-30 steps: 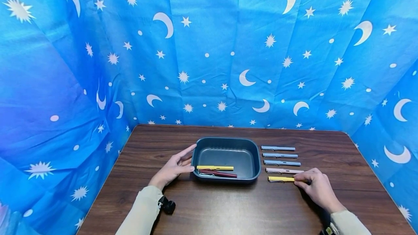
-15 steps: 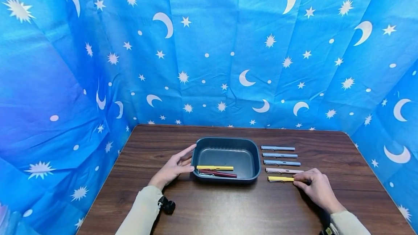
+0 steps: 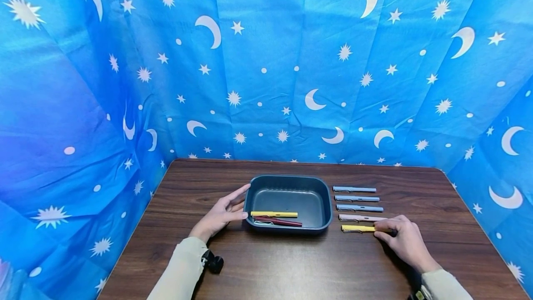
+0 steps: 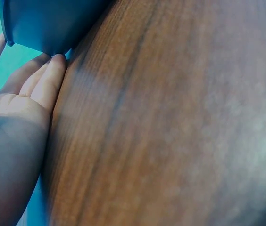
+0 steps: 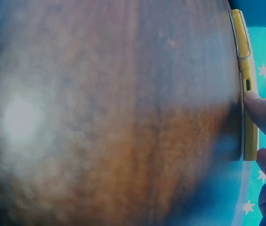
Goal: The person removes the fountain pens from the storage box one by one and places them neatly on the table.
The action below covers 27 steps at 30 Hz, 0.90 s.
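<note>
My right hand (image 3: 405,240) pinches the rear part of a yellow fountain pen (image 3: 357,228) between thumb and fingers. Capped, with its wire clip toward the box, this pen (image 5: 242,61) lies level at the tabletop in the right wrist view. Just beyond it is a pale pink pen (image 3: 358,218), its rear end partly hidden by my fingers. My left hand (image 3: 220,216), fingers extended, rests against the left side of a dark rectangular box (image 3: 323,189). The left wrist view shows fingertips (image 4: 56,63) at the box's outer wall (image 4: 53,23).
Inside the box, along its near side, lie a yellow pen (image 3: 275,214), a dark red pen (image 3: 283,221) and a pale pen (image 3: 263,223). Three blue pens (image 3: 355,189) are lined up beyond the pink one. A blue patterned cloth (image 3: 266,82) hangs behind the wooden table (image 3: 283,267).
</note>
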Available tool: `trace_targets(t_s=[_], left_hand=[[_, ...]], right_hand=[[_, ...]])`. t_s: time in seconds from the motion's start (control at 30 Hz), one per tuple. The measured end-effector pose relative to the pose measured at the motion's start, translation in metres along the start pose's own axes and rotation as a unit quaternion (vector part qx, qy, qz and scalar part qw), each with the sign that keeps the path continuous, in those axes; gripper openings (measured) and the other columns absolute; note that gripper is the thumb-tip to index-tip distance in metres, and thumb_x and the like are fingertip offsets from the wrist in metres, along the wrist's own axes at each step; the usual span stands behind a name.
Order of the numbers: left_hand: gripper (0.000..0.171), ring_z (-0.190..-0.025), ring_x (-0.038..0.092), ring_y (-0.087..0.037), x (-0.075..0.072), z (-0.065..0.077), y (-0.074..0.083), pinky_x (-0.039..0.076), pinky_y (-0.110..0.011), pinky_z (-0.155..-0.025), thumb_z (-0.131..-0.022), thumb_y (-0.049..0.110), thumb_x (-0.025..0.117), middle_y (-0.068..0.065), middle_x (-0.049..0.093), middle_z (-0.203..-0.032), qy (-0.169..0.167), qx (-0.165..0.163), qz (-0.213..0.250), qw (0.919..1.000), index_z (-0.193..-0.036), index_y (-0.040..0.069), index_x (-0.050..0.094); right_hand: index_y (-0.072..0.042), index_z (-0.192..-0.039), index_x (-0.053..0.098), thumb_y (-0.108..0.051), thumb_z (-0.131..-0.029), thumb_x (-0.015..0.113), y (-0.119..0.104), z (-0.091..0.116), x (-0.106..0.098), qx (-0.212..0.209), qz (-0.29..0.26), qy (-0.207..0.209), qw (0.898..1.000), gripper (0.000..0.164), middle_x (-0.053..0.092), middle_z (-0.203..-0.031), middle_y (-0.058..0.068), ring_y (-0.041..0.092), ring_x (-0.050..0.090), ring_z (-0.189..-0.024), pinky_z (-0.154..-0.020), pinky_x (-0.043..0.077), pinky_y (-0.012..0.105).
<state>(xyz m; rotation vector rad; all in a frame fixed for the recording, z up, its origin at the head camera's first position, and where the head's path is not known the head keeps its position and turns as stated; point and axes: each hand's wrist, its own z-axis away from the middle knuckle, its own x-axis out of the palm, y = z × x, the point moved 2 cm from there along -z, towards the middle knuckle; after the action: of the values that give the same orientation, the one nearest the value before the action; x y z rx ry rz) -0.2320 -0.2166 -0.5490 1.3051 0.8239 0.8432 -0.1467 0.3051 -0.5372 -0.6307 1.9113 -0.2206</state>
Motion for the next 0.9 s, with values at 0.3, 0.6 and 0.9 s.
trace_targets(t_s=[0.3, 0.6, 0.9], left_hand=[[0.078, -0.153, 0.040, -0.032, 0.000, 0.000, 0.001, 0.045, -0.034, -0.116, -0.098, 0.010, 0.074, -0.007, 0.032, -0.170, -0.001, 0.000, -0.005, 1.0000, -0.163, 0.034, 0.038], [0.077, -0.152, 0.040, -0.032, 0.000, 0.001, 0.000, 0.042, -0.039, -0.120, -0.099, 0.012, 0.074, -0.005, 0.032, -0.170, 0.000, 0.001, -0.013, 0.9999, -0.163, 0.035, 0.038], [0.077, -0.153, 0.039, -0.033, -0.002, 0.000, -0.002, 0.041, -0.039, -0.120, -0.099, 0.013, 0.074, -0.006, 0.030, -0.171, -0.003, 0.005, -0.018, 0.9998, -0.164, 0.035, 0.037]], right_hand=[[-0.015, -0.096, 0.086, -0.009, -0.073, 0.095, -0.003, -0.005, -0.007, 0.016, -0.003, 0.030, 0.999, 0.026, 0.078, -0.088, -0.004, 0.022, 0.062, -0.088, -0.071, 0.053, 0.042], [-0.011, -0.118, 0.081, -0.016, -0.088, 0.087, -0.014, -0.020, -0.025, 0.093, -0.114, 0.028, 0.989, 0.031, 0.079, -0.107, 0.012, 0.016, 0.058, -0.072, -0.054, 0.046, 0.027], [-0.010, -0.136, 0.072, -0.022, -0.096, 0.080, -0.031, -0.035, -0.022, 0.147, -0.282, 0.007, 0.948, 0.042, 0.076, -0.116, -0.018, 0.008, 0.066, -0.093, -0.068, 0.053, 0.022]])
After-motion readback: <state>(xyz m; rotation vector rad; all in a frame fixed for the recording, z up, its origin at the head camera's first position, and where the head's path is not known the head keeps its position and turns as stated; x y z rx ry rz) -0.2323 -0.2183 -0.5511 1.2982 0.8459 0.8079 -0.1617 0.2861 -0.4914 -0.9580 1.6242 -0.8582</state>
